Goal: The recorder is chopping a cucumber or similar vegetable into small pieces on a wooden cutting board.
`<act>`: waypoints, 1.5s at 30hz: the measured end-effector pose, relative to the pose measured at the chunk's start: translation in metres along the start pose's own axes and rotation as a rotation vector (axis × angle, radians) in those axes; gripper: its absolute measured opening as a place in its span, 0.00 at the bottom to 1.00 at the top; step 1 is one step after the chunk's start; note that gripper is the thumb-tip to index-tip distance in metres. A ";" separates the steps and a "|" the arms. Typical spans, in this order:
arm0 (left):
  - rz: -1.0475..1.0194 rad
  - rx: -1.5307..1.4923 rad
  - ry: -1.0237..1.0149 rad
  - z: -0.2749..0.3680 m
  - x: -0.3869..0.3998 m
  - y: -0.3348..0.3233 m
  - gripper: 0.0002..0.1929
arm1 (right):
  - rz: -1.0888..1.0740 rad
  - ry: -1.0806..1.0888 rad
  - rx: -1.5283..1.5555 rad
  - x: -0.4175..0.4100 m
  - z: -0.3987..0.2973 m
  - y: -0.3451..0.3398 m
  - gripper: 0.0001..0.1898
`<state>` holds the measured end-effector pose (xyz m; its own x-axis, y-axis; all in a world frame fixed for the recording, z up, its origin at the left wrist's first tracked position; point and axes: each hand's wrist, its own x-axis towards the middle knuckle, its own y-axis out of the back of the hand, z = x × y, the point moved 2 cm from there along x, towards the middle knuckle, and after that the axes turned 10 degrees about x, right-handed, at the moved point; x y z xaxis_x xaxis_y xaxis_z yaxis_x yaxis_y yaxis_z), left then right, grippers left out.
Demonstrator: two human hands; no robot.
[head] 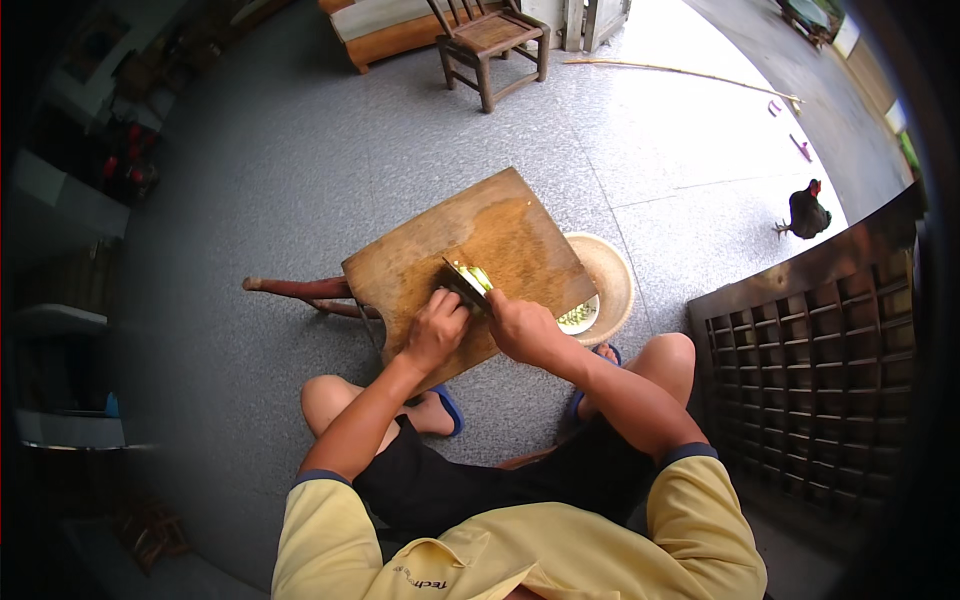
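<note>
My right hand (517,322) is closed around the handle of a kitchen knife (466,280), whose blade stands on a worn wooden cutting board (525,240). Pale green cut vegetable pieces (477,277) lie against the blade's far right side. On the other side of the blade rests my left hand (439,326), fingers bent at the board; what lies under them is hidden. A white bowl (579,318) with small chopped green bits sits in a round woven basket (616,277), partly beneath the board's right edge.
Reddish wooden legs (300,288) stick out left of the board. A wooden chair (491,36) stands beyond it, and a long stick (682,71) lies on the floor. At right are a dark lattice panel (810,375) and a dark chicken (808,213). My slippered feet flank the board's near side.
</note>
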<state>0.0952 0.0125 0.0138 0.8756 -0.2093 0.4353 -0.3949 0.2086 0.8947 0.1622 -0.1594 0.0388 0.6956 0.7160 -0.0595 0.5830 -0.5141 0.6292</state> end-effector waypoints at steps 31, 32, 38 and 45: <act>0.026 0.048 -0.038 -0.003 -0.003 -0.002 0.03 | -0.020 -0.008 0.051 -0.002 0.000 0.000 0.14; 0.029 0.048 -0.034 -0.004 -0.004 -0.002 0.03 | -0.022 -0.006 0.048 -0.004 0.001 0.001 0.14; 0.043 0.076 -0.017 -0.008 -0.012 -0.009 0.04 | -0.061 0.040 -0.024 -0.024 -0.014 -0.001 0.13; 0.040 0.084 -0.021 -0.010 -0.014 -0.012 0.04 | 0.000 0.118 -0.092 -0.022 -0.017 -0.005 0.09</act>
<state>0.0900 0.0230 -0.0039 0.8529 -0.2229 0.4721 -0.4522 0.1368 0.8814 0.1367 -0.1644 0.0499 0.6379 0.7696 0.0289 0.5384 -0.4724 0.6978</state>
